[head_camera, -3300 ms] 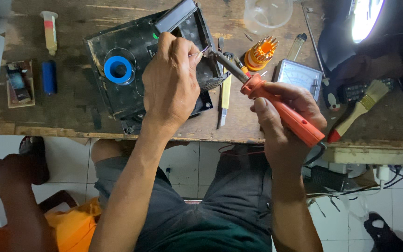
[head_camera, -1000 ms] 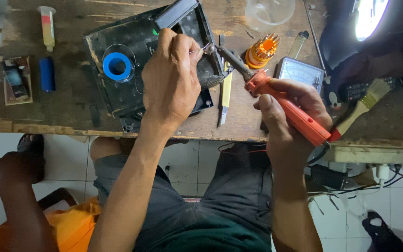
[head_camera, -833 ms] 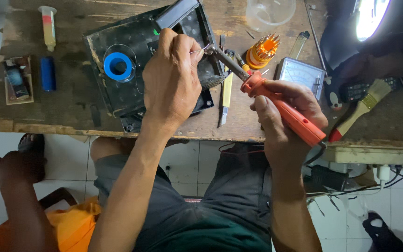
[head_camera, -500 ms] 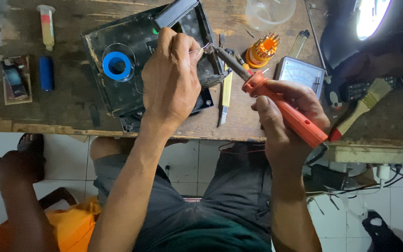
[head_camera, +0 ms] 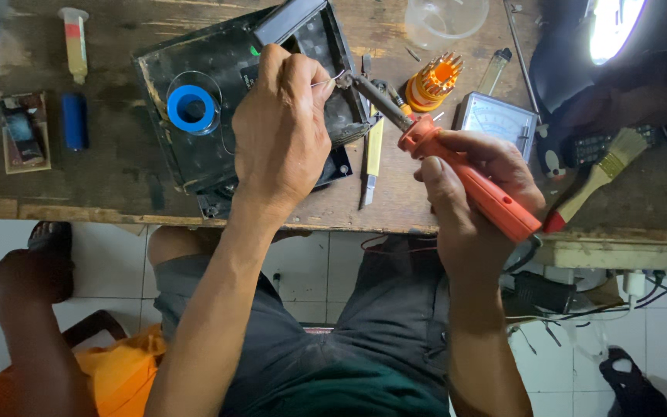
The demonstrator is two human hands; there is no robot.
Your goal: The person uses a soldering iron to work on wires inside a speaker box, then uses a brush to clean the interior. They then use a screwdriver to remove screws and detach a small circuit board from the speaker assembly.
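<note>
Pinched between thumb and fingertips, a thin strand of solder wire [head_camera: 332, 77] juts from the closed left hand [head_camera: 283, 135], which hovers over the dark opened device [head_camera: 194, 150] on the wooden bench [head_camera: 117, 193]. At the far left of the bench lie a small syringe tube [head_camera: 76, 42], a blue cylinder [head_camera: 74, 121] and a little framed board [head_camera: 23, 131]. On the device sits a blue solder spool [head_camera: 191, 109], just left of the hand. The free end of the wire meets the tip of the orange soldering iron [head_camera: 457, 174] right beside the device's upper right edge. Below that point a yellow-handled blade [head_camera: 372, 158] lies on the wood, and an orange screwdriver bit holder [head_camera: 435, 79] stands near the iron's shaft. The right hand [head_camera: 476, 197] is wrapped firmly around the iron's handle, fingers fully curled. Further right rest an analogue meter [head_camera: 496, 120] and a paintbrush [head_camera: 592, 181].

Judging by how short the exposed wire looks, the left fingertips sit close to the hot tip; a small slip of either hand could burn them. Both hands appear unsupported, so a tremor may also drag molten solder across neighbouring contacts or drip it onto the casing.
</note>
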